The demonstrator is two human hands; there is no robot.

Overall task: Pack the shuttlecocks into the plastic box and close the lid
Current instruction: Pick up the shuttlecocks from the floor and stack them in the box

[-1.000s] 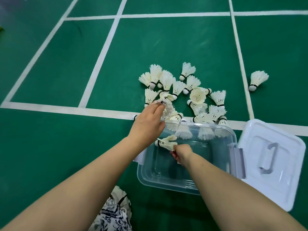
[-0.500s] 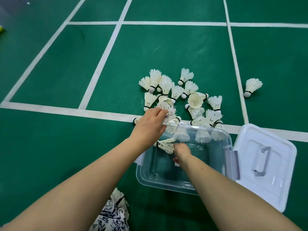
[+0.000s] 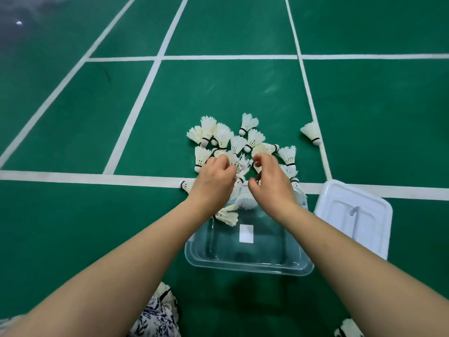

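A: Landmark is the plastic box (image 3: 247, 261), clear, open, on the green court floor (image 3: 218, 93). Where does the pile lie from it?

B: The shuttlecocks (image 3: 233, 142) sit in a loose heap just beyond the box's far wall, straddling the white line (image 3: 73, 176). One stray (image 3: 311, 133) lies well off to the far right of the box. One shuttlecock (image 3: 227, 215) is inside, at the far-left corner, lying on its side.

A: Hands?

B: Both past the box's far rim, over the near edge of the heap. Left hand (image 3: 213, 183) curled shut around a bunch of feathers. Right hand (image 3: 272, 181) part-curled, fingers bent over the heap; whether it has anything pinched I can't tell.

A: Axis?

B: Mixed. Corks point every way, skirts overlap, so no single grasp line.

A: Room?

B: The carry is likely short: straight back toward the body and down. Box interior mostly bare. The lid (image 3: 354, 215) lies flat, touching the box's right side, clear of that path. Forearms cross above the box opening, so I'd judge snagging the rim the main risk.
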